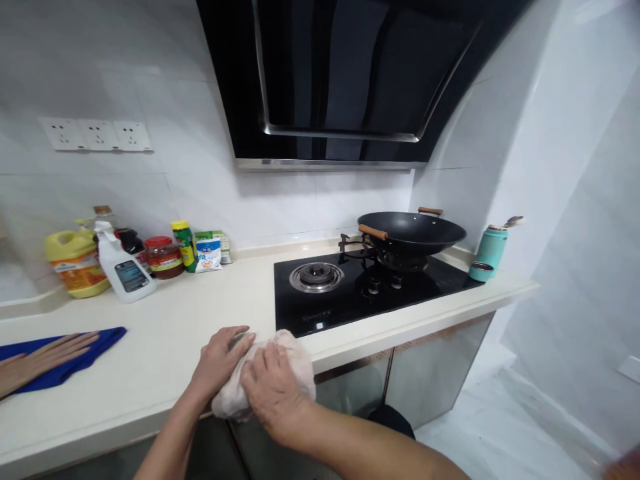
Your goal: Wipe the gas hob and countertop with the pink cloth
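Note:
A pale, bunched cleaning cloth (299,363) lies at the counter's front edge, partly hanging over it, just left of and below the cooktop's near corner. My right hand (275,393) presses on top of it with curled fingers gripping the fabric. At the cloth's left side, my left hand (220,363) holds it with bent fingers; some fingertips are hidden. Close by is the black glass gas cooktop (300,313), with a bare burner (317,276) on its left.
A black wok (410,230) sits on the right burner, beside a teal bottle (491,250). A range hood (340,73) overhangs the cooktop. At left, another person's hand (60,353) lies flat on a blue cloth (107,340). A spray bottle (123,267) and seasoning jar (163,258) stand behind.

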A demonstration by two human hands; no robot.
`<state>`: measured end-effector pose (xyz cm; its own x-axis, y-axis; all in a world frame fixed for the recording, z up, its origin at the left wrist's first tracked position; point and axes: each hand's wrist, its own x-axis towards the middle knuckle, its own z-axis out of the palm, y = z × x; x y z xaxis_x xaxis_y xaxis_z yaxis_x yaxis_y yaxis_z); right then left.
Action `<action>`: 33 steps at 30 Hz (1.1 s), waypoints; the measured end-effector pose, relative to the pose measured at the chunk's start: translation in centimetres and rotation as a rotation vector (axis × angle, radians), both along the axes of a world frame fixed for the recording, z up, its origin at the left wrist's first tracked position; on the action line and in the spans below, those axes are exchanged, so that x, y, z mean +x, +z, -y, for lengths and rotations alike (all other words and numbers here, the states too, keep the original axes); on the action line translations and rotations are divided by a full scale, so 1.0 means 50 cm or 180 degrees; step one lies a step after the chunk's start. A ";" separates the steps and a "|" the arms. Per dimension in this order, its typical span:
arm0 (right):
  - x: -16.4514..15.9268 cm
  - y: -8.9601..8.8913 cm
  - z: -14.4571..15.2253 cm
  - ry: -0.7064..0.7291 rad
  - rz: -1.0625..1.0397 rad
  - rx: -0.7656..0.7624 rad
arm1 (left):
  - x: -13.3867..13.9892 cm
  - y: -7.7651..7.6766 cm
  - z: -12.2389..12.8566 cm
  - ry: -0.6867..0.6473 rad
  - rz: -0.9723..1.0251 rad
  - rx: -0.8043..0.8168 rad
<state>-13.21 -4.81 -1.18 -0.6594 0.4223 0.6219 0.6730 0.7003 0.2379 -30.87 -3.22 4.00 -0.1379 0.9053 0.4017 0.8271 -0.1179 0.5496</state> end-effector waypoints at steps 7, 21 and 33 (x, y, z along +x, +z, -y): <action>0.124 0.005 -0.035 0.0413 -0.0105 -0.0051 | -0.003 0.006 0.013 -0.0140 -0.0290 -0.0091; 0.630 -0.044 -0.157 -0.1032 -0.0257 -0.0258 | 0.012 0.002 0.020 -0.0116 -0.0999 -0.0101; 1.052 0.006 -0.289 -0.2154 -0.0632 -0.1116 | 0.025 -0.013 0.032 -0.0117 -0.0827 0.0111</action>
<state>39.40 9.64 -0.87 -0.0794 0.8857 0.4575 0.9867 0.1352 -0.0905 -29.63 -4.83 3.37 0.0068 0.8928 0.4504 0.9347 -0.1657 0.3144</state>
